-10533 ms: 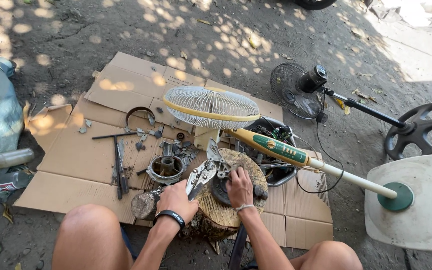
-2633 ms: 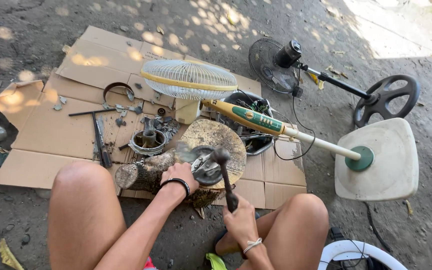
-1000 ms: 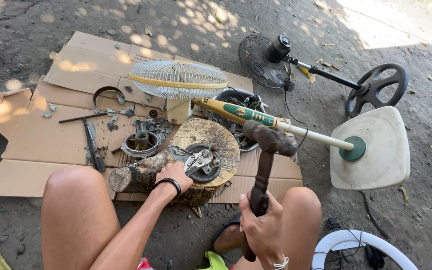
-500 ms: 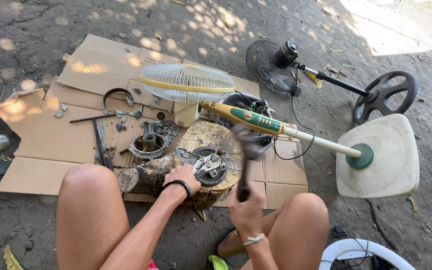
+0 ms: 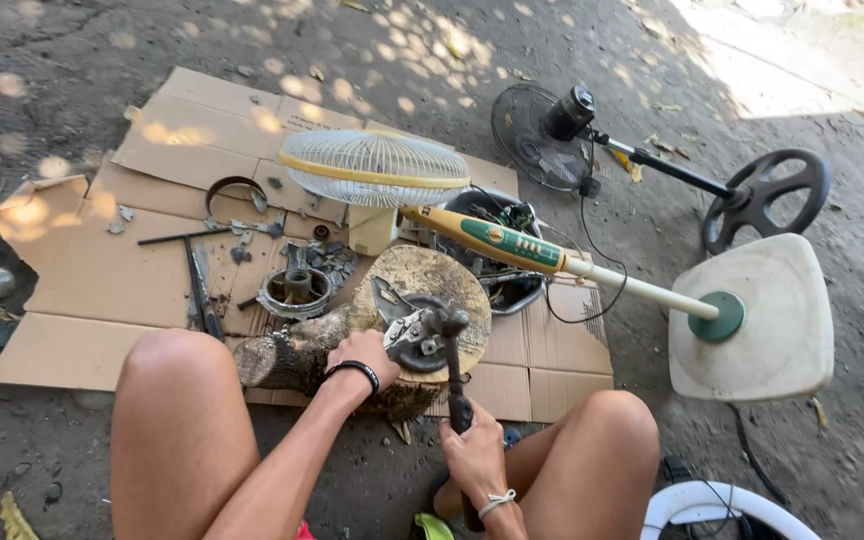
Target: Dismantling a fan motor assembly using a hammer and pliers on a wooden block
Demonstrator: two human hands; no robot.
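at lower centre of the frame: hammer (image 5: 452,375), long axis running near upright in the picture, head pointing to the top and resting on the metal motor part (image 5: 414,335), handle running down into the right hand (image 5: 474,462), whose fingers are clenched round the grip. metal motor part lies on the flat top of the wooden log (image 5: 422,290); left hand (image 5: 362,355) presses against its left edge, fingers curled upon it. half a second before, the hammer stood raised above the log; now its head is down on the part. upper centre: fan grille (image 5: 374,168) on cardboard (image 5: 82,270). right: white fan base (image 5: 757,315).
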